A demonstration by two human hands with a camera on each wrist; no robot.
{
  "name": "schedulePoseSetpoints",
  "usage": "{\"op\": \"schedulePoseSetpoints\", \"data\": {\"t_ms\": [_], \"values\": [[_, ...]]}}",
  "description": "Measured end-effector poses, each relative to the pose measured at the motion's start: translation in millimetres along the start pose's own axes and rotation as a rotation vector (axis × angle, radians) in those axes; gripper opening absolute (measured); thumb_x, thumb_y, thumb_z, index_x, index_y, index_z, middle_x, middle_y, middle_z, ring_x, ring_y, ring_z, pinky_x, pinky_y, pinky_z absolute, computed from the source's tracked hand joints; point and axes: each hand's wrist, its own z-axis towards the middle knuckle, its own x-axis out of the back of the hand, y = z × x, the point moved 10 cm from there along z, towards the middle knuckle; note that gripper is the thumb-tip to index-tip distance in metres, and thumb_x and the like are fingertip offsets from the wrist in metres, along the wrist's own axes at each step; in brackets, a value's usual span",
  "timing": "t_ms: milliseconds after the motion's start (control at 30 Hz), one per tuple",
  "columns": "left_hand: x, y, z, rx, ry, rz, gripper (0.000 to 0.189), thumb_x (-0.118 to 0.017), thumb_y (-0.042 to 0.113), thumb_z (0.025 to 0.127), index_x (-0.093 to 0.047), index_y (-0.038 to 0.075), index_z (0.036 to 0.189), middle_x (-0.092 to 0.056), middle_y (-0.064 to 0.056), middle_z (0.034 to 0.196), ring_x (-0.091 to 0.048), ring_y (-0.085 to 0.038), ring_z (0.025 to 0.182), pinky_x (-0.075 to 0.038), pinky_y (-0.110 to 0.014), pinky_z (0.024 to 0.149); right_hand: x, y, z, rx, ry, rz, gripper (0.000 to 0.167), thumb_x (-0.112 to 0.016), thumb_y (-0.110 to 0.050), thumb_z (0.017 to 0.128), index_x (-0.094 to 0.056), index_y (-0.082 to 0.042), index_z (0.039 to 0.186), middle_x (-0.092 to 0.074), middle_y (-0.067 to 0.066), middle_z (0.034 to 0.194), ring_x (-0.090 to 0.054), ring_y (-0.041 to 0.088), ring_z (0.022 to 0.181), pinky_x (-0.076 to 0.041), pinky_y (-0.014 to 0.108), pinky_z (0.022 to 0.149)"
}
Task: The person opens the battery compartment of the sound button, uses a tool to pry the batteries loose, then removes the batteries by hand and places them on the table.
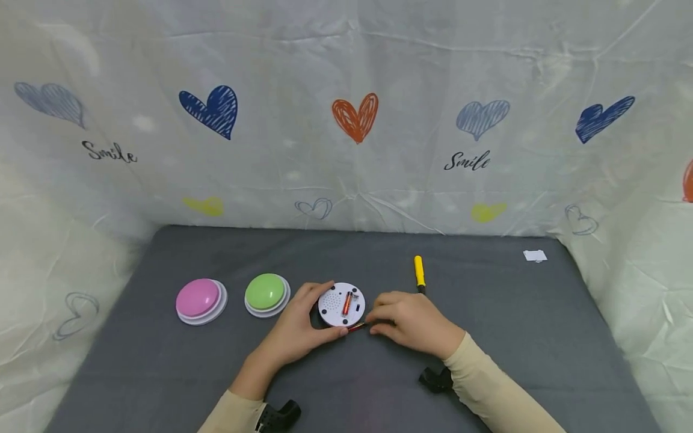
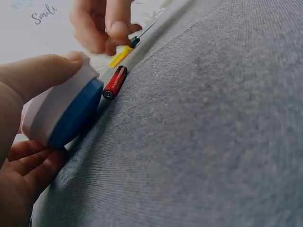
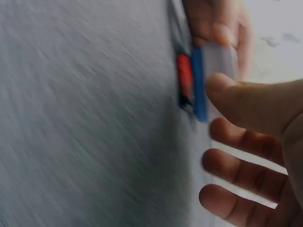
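Note:
My left hand (image 1: 296, 325) grips a round push-button device (image 1: 331, 304) by its edges, thumb at the near side and fingers at the far side. Its white underside faces up, with a red battery (image 1: 347, 304) lying in the open compartment; the blue dome (image 2: 78, 116) points down to the cloth in the left wrist view. A second red battery (image 2: 115, 82) lies on the cloth right beside the dome. My right hand (image 1: 412, 320) hovers by that battery and the device's right edge, fingers loosely bent, holding nothing.
A pink button (image 1: 197, 297) and a green button (image 1: 264, 291) stand to the left on the grey cloth (image 1: 178, 373). Behind my right hand lies a yellow-handled screwdriver (image 1: 419, 270). Near the back right corner is a small white plastic piece (image 1: 535, 255).

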Motion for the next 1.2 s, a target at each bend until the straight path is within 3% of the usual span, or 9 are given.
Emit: {"op": "schedulePoseSetpoints", "data": {"t_ms": [100,267,567,733,967,1200], "values": [[4.0,-2.6,-0.7,0.016,0.018,0.008,0.097,-0.099,0.037,0.084,-0.051,0.006,0.163,-0.057,-0.008,0.143,-0.059,-0.026,0.132,-0.050,-0.054,0.111,-13.3,-7.7,2.6,0.025,-0.060,-0.023,0.027,-0.083,-0.023,0.101,-0.083,-0.024,0.127,-0.072,-0.009,0.120,-0.067,0.008,0.105,-0.059,0.025,0.083],[11.0,-5.4,-1.5,0.032,0.052,0.013,0.097,-0.098,0.036,0.086,-0.050,0.005,0.163,-0.057,-0.011,0.142,-0.059,-0.029,0.133,-0.049,-0.057,0.112,-26.1,-16.2,4.9,0.048,-0.073,-0.118,0.035,-0.083,-0.022,0.101,-0.079,-0.023,0.136,-0.070,-0.007,0.119,-0.064,0.008,0.097,-0.056,0.023,0.077],[12.1,-6.2,-0.2,0.025,0.049,0.020,0.097,-0.097,0.037,0.086,-0.048,0.005,0.164,-0.056,-0.011,0.142,-0.058,-0.029,0.132,-0.049,-0.056,0.111,-30.1,-19.7,7.9,0.042,-0.043,-0.170,0.018,-0.083,-0.019,0.101,-0.086,-0.029,0.116,-0.056,-0.008,0.097,-0.051,0.007,0.083,-0.049,0.020,0.067],[10.5,-6.6,-0.7,0.025,0.046,0.019,0.097,-0.097,0.037,0.086,-0.048,0.005,0.164,-0.056,-0.011,0.142,-0.058,-0.029,0.132,-0.049,-0.056,0.111,-31.7,-16.2,4.7,0.055,-0.082,-0.165,0.023,-0.080,-0.014,0.102,-0.086,-0.030,0.118,-0.056,-0.007,0.098,-0.051,0.008,0.086,-0.051,0.022,0.073],[8.7,-8.2,-0.5,0.027,0.038,0.023,0.098,-0.096,0.039,0.087,-0.048,0.006,0.165,-0.056,-0.010,0.143,-0.058,-0.028,0.132,-0.049,-0.056,0.112,-27.4,-18.5,2.0,0.055,-0.067,-0.122,0.029,-0.085,-0.037,0.098,-0.084,-0.025,0.125,-0.069,-0.002,0.117,-0.062,0.013,0.098,-0.056,0.031,0.085],[9.3,-8.8,-1.2,0.030,0.044,0.026,0.097,-0.096,0.039,0.087,-0.048,0.005,0.164,-0.056,-0.010,0.142,-0.059,-0.028,0.132,-0.049,-0.056,0.111,-27.0,-33.7,3.8,0.090,-0.001,-0.260,0.027,-0.088,-0.049,0.093,-0.085,-0.027,0.108,-0.067,-0.005,0.101,-0.059,0.014,0.085,-0.056,0.032,0.075]]}}
